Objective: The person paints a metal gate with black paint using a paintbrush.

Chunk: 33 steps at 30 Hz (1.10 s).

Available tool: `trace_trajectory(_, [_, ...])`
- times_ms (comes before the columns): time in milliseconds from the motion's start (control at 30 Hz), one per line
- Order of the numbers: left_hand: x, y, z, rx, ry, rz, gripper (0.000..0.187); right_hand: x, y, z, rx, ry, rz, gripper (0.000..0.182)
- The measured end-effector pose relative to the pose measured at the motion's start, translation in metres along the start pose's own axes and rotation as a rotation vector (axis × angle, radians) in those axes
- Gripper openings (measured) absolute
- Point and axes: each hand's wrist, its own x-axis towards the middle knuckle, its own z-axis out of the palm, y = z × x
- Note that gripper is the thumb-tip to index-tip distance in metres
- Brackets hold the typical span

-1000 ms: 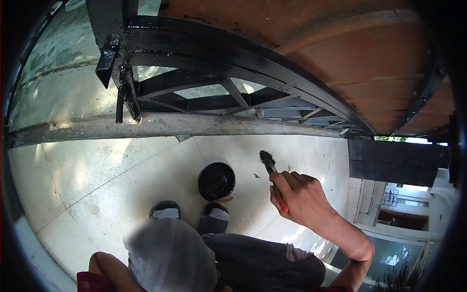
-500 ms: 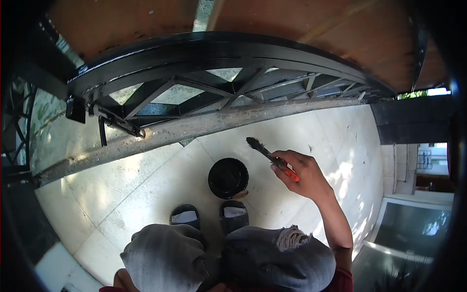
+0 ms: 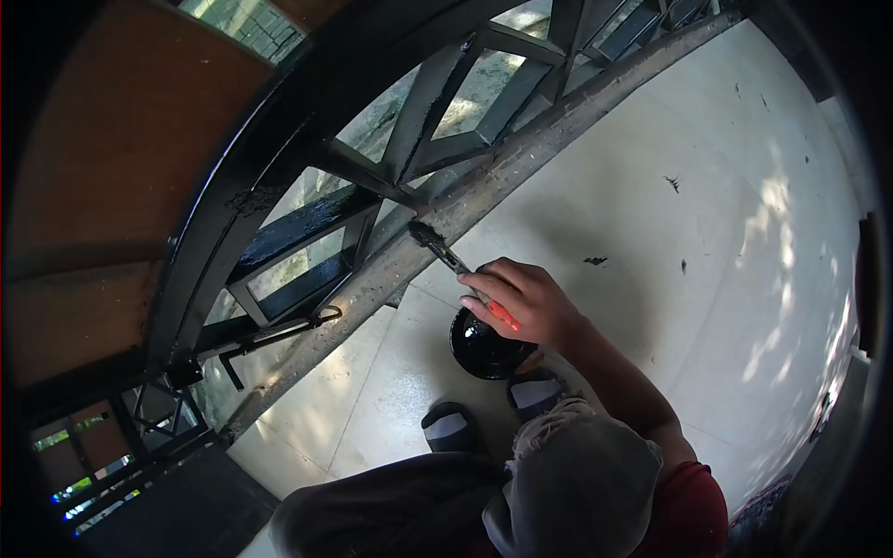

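Note:
A paintbrush (image 3: 448, 257) with an orange-red handle end is gripped in my right hand (image 3: 526, 302), fingers closed around it. Its bristles are coated in black paint and point up and left, overlapping the concrete curb (image 3: 474, 200) below the gate in this view. Under the hand, partly hidden by it, a round black bowl (image 3: 484, 352) stands on the floor with glossy dark paint inside. Beyond the brush rises the black metal gate (image 3: 312, 219), its diagonal bars partly shiny. My left hand is out of view.
Pale floor tiles (image 3: 595, 214) carry several dark paint marks (image 3: 595, 261). My sandalled feet (image 3: 451, 428) are close by the bowl. A metal drop bolt (image 3: 279, 332) hangs at the gate's lower left. Brown panels (image 3: 121, 167) fill the gate's upper part.
My view has turned, so the gate now slants up to the right. My right hand has carried the paintbrush from right of the bowl to over it, with the bristles closer to the gate.

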Motion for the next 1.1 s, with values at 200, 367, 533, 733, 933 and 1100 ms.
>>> trace_trajectory(200, [0.004,-0.017,-0.001,-0.169,0.078,0.010,0.047,0.023,0.016,0.012,0.022,0.322,-0.367,0.040])
trace_trajectory(367, [0.014,-0.022,-0.009,-0.235,0.096,-0.006,0.048,0.024,0.008,-0.009,0.114,0.244,-0.227,0.030])
trace_trajectory(533, [0.019,-0.027,-0.014,-0.280,0.105,-0.022,0.049,0.045,0.002,-0.031,0.429,0.372,0.063,0.020])
trace_trajectory(733, [0.021,-0.029,-0.019,-0.315,0.101,-0.032,0.049,0.057,0.009,-0.043,0.644,0.411,0.271,0.017])
trace_trajectory(933, [0.022,-0.028,-0.021,-0.332,0.106,-0.039,0.050,0.064,0.005,-0.040,0.879,0.425,0.311,0.016])
trace_trajectory(1100, [0.025,-0.028,-0.022,-0.344,0.099,-0.043,0.051,0.068,0.009,-0.034,0.979,0.370,0.262,0.020])
